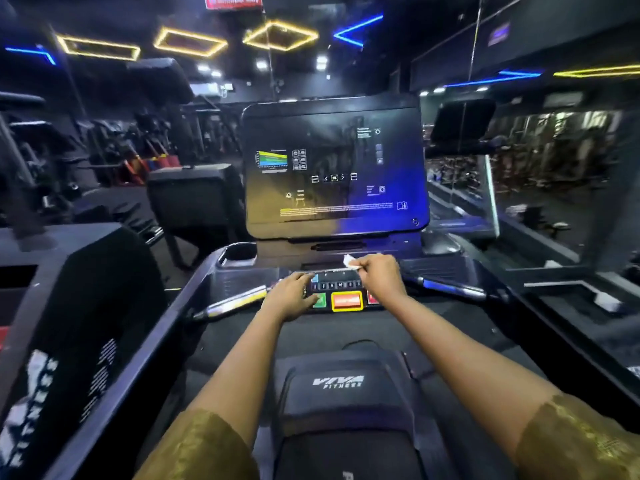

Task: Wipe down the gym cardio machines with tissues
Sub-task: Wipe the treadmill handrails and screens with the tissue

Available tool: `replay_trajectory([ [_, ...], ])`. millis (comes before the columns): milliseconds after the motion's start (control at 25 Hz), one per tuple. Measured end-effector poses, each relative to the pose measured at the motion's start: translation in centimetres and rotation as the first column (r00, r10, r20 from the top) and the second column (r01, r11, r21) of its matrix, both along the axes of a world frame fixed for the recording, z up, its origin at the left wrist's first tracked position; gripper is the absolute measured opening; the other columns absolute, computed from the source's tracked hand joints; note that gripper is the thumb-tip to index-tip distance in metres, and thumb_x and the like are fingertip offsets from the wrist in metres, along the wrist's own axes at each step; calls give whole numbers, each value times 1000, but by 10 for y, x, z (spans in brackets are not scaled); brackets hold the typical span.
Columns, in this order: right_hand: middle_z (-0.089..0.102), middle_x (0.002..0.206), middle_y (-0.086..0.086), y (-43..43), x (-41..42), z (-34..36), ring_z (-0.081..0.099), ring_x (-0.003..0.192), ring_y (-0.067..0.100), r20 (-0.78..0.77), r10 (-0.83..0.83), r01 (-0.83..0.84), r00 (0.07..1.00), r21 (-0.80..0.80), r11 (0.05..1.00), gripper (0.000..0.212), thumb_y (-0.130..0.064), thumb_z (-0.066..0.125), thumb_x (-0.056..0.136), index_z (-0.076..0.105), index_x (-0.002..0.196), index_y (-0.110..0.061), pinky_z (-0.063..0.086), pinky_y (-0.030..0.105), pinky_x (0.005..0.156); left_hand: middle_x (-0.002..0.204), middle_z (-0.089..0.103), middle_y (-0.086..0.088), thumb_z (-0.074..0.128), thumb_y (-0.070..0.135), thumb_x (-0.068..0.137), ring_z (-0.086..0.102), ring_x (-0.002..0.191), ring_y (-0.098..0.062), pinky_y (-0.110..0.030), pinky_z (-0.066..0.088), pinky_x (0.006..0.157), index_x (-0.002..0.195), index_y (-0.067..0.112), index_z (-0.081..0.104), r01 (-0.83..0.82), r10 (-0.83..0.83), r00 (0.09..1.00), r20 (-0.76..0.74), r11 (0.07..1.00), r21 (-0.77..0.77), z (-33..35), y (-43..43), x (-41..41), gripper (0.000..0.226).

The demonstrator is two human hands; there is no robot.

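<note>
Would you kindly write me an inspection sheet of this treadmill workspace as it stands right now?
Surface: treadmill console, dark and glossy; its screen shows graphics.
Job's things: white tissue, held above the button panel.
Clutter: white scrap on the machine to the right, too blurred to identify.
Hands: left hand rests on the button panel beside the green button; right hand pinches the white tissue.
Cables: thin dark loop below the panel, perhaps a cord; cannot tell.
Surroundings: neighbouring machine on the left; yellow and blue ceiling lights.
</note>
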State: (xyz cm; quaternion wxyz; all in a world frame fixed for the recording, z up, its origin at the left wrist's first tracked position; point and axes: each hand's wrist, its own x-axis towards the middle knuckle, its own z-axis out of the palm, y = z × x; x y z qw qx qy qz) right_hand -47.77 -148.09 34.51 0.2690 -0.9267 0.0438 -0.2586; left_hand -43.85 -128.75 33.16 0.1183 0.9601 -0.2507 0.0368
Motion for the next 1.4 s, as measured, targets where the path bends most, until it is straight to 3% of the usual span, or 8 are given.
replay_trajectory([
  [280, 71, 105, 6, 1, 117, -11, 65, 96, 24, 71, 62, -69, 996, 93, 993, 25, -10, 60, 86, 71, 107, -16, 47, 26, 79, 150, 37, -5, 52, 36, 96, 38, 134, -21, -31, 30, 108, 146, 18, 35, -90, 94, 995, 16, 981, -172, -3, 26, 107, 56],
  [560, 72, 95, 12, 32, 201, 2, 65, 86, 29, 262, 162, -221, 951, 215, 951, 30, 7, 58, 78, 73, 99, -7, 44, 28, 75, 144, 44, -9, 56, 25, 95, 40, 133, -21, -28, 30, 107, 143, 11, 41, -245, 257, 966, -30, 870, -428, -10, 62, 171, 52],
  [640, 72, 97, 10, 42, 217, 5, 66, 87, 27, 308, 185, -258, 933, 219, 941, 32, 9, 58, 76, 73, 99, -7, 47, 30, 77, 143, 46, -9, 56, 24, 96, 43, 132, -22, -30, 32, 107, 144, 11, 39, -300, 300, 949, -94, 777, -553, -11, 65, 188, 53],
  [840, 72, 100, 9, 46, 242, 8, 67, 91, 25, 378, 137, -232, 915, 216, 949, 33, 11, 59, 74, 73, 99, -6, 50, 30, 84, 148, 38, -10, 53, 32, 96, 42, 132, -24, -34, 30, 109, 150, 19, 24, -447, 283, 891, -356, 399, -801, -10, 56, 230, 63],
  [1040, 73, 93, 10, 64, 272, 17, 68, 85, 26, 450, 137, -226, 882, 149, 963, 30, 14, 61, 71, 74, 92, -4, 44, 20, 79, 154, 28, -11, 53, 35, 96, 32, 139, -24, -32, 27, 109, 152, 22, 14, -461, 167, 886, -432, 229, -857, -7, 62, 278, 70],
  [1160, 73, 91, 11, 72, 291, 25, 69, 84, 26, 500, 157, -210, 851, 50, 977, 32, 17, 64, 67, 74, 91, -2, 44, 20, 81, 149, 37, -7, 56, 28, 95, 41, 131, -18, -30, 33, 109, 149, 24, 23, -391, 58, 920, -388, 230, -891, -11, 67, 300, 64],
  [1280, 73, 90, 10, 73, 309, 21, 69, 82, 25, 514, 170, -161, 841, -62, 985, 36, 17, 67, 64, 74, 93, -3, 40, 16, 82, 148, 40, 0, 64, 23, 91, 42, 132, -14, -40, 32, 114, 149, 27, 24, -310, 65, 950, -305, 308, -900, -26, 72, 313, 71],
  [1400, 72, 89, 9, 81, 316, 14, 68, 79, 27, 548, 168, -125, 820, -115, 986, 36, 16, 63, 65, 74, 93, -5, 43, 23, 81, 150, 37, 8, 66, 24, 89, 37, 136, -10, -39, 29, 116, 148, 36, 23, -230, 75, 973, -217, 340, -912, -33, 74, 315, 74],
])
